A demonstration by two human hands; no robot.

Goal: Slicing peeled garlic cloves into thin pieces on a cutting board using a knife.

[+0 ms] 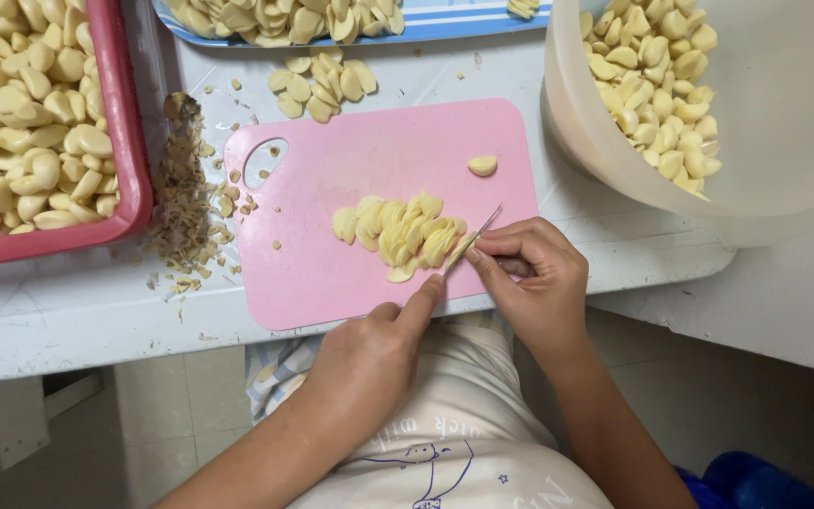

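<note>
On the pink cutting board point(332, 273) near the front edge of the white bench point(68, 320), there's a fanned-out pile of garlic slices point(402, 231) sitting pretty much dead center. Right hand point(534, 273) is curled closed around a small knife point(473, 238), thin blade angled up and touching the right end of the pile. Left hand point(369, 353) is mostly folded in, with one finger stretched out so the tip rests on the board just below the slices, right next to the blade; it isn't holding anything.

One lone garlic piece point(482, 166) sits on the board by itself, up and to the right of the pile. Off the board's left side there's a messy strip of trimmed garlic ends point(181, 207) on the bench. A red tray point(129, 141) full of peeled cloves is at far left, a blue tray point(445, 28) with more garlic runs along the back, and a small heap of slices point(322, 80) lies in front of it. Big white bowl point(784, 113) at right holds cut garlic too.
</note>
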